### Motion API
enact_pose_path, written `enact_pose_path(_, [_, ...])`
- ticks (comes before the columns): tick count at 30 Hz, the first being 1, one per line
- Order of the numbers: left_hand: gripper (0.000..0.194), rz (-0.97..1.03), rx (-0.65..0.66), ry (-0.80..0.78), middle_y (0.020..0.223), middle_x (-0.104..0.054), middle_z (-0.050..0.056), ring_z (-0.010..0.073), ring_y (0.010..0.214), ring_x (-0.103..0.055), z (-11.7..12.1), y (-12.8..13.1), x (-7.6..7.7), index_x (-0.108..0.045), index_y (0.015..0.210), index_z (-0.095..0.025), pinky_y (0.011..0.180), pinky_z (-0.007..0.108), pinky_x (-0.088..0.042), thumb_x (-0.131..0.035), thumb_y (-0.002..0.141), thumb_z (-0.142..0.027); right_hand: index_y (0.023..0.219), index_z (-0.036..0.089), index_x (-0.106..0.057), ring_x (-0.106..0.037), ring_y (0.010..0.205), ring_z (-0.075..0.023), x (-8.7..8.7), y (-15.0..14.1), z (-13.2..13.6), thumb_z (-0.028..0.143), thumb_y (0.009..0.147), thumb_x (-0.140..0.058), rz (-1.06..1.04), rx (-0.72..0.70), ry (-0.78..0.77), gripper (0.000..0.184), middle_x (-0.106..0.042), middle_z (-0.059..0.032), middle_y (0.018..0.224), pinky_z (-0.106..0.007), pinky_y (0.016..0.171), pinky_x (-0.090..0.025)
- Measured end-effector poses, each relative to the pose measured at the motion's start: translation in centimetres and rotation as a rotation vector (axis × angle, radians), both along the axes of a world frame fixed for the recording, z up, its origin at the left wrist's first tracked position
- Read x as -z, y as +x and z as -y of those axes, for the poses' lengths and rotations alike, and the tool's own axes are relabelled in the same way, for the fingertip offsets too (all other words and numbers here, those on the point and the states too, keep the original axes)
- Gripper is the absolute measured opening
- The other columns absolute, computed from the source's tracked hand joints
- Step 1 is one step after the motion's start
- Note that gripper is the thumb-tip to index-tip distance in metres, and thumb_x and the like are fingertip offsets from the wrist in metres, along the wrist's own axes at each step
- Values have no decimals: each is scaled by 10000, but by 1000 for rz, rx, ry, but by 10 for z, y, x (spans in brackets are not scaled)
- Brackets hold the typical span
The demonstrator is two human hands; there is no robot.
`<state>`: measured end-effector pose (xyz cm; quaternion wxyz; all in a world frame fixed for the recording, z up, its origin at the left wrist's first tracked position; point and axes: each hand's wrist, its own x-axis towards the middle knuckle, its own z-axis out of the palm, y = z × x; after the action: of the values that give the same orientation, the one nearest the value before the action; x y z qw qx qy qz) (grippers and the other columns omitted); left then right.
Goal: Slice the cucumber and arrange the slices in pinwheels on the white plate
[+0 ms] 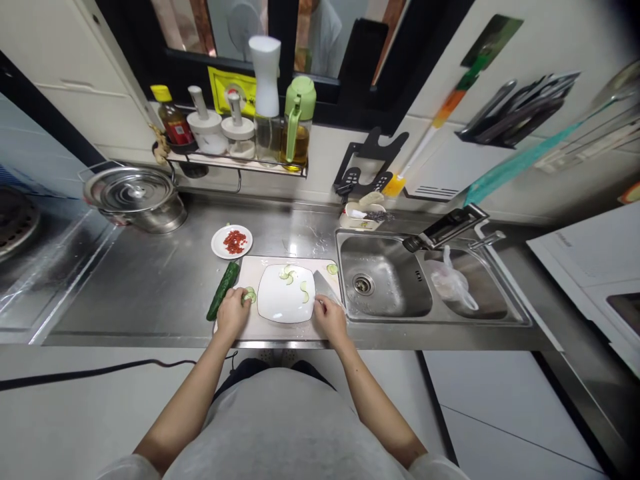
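A white squarish plate (285, 310) rests on a pale cutting board (250, 267), with a few thin cucumber slices (287, 274) on its upper part and right side. My left hand (233, 315) is closed at the plate's left side, its fingertips on a small bunch of cucumber slices (249, 294). At the plate's right edge, my right hand (331, 317) has its fingers curled together; what they hold, if anything, is hidden. A knife blade (326, 288) lies on the board just beyond that hand, its handle out of sight. Left of the board lies a whole cucumber (223, 291).
Behind the board stands a small plate (216, 243) of chopped red pepper pieces. To the right is a double sink (383, 293) with a faucet (445, 228) and a plastic bag (451, 280). A lidded steel pot (159, 212) stands back left, below a condiment rack (240, 162).
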<state>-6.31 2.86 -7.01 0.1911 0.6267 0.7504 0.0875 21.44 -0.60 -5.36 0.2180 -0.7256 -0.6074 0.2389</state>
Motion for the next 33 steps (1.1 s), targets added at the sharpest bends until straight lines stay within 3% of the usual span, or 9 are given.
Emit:
enact_pose_path(5, [118,151,-94,29,935,-660,52,196,807,-600,2,-1,-2,-642,848,-213,624,268,-363,-551,809,-278,1061,208,-704,-624,753,-192,0,0,4,300,874,-431,-32,1,22,344,-713,-52,842,-280,736,-444])
enact_pose_path(9, [200,594,-224,39,748,-660,19,151,673,-583,-1,-1,-7,-636,799,-191,632,253,-401,-673,695,-357,962,192,-710,-584,671,-182,-11,-6,1,315,862,-452,-98,7,56,302,-655,-32,701,-276,675,-428])
enact_pose_path(13, [414,1102,-300,-4,672,-654,20,127,621,-579,-5,10,-27,-645,775,-150,636,246,-435,-804,517,-431,912,189,-694,-570,680,-166,-30,-29,-10,339,842,-515,-260,-38,139,244,-626,-25,706,-265,653,-428])
enact_pose_path(17, [422,1263,-232,-56,680,-664,25,121,621,-579,-6,29,-56,-670,773,-147,631,242,-446,-835,501,-424,980,209,-684,-592,825,-170,-52,-59,-24,324,809,-585,-426,-177,197,229,-671,-47,906,-272,715,-449])
enact_pose_path(22, [333,1252,-100,5,719,-661,18,120,662,-574,-4,45,-72,-681,781,-154,662,241,-449,-799,577,-389,804,202,-674,-557,740,-148,-66,-76,-32,304,800,-572,-517,-201,142,143,-661,-21,798,-271,700,-440])
enact_pose_path(27, [188,950,68,139,697,-654,-2,99,577,-471,2,47,-73,-698,790,-176,596,231,-388,-696,699,-340,681,186,-630,-517,632,-129,-65,-74,-32,256,724,-557,-651,-93,-14,110,-607,9,655,-253,628,-414])
enact_pose_path(33, [105,687,225,260,764,-668,4,140,692,-518,10,47,-78,-691,771,-216,729,273,-408,-605,768,-276,630,188,-574,-471,547,-105,-61,-72,-27,288,679,-579,-833,-7,-182,112,-535,38,562,-233,563,-392])
